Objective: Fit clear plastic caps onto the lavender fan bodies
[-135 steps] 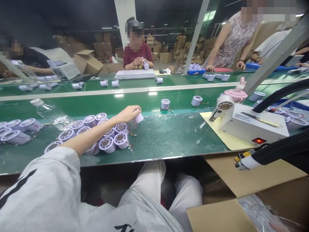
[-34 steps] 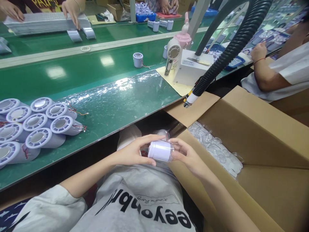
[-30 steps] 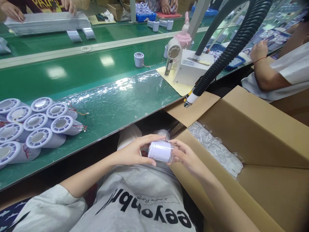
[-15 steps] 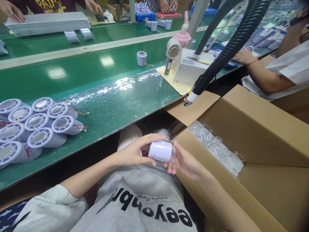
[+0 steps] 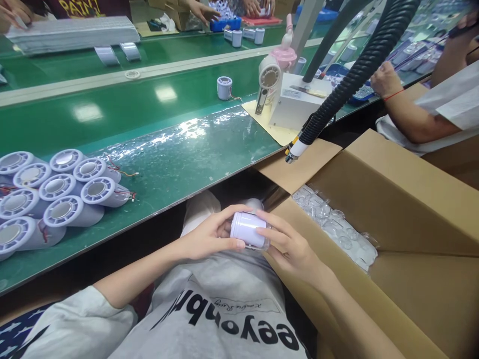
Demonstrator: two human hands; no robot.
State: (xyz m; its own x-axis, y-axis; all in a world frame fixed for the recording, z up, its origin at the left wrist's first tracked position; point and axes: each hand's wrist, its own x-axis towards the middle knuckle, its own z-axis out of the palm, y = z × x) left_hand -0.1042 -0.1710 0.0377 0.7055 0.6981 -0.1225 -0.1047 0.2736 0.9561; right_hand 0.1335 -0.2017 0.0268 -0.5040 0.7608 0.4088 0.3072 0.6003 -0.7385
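Conveyor belt (image 5: 123,114), green and glossy, is spread well beyond the fingers, past the bench edge. An open cardboard box (image 5: 392,199) is set just to the right of the right-hand fingers, its near wall almost touching the knuckles. A black ribbed hose (image 5: 359,65) is hung well above and to the right of them. A cluster of white housings (image 5: 56,192) is laid on its sides on the belt, well to the left of the left-hand fingers. A white machine (image 5: 299,99) is stood far beyond the fingertips. Clear plastic pieces (image 5: 337,229) are heaped in the box, near the right-hand fingers.

A white cylinder (image 5: 247,229) is held over the lap, below the bench edge, between both sets of fingers. The left hand (image 5: 209,234) is closed around its left end, with the thumb underneath. The right hand (image 5: 292,249) is closed over its right end, where a clear rim can be made out.

A slip is judged to be the main risk. The smooth cylinder is gripped mostly by fingertips, and no surface is offered beneath it. Uneven pressure from either side could send it into the gap beside the box. The clear rim could also be pushed askew by off-centre force.
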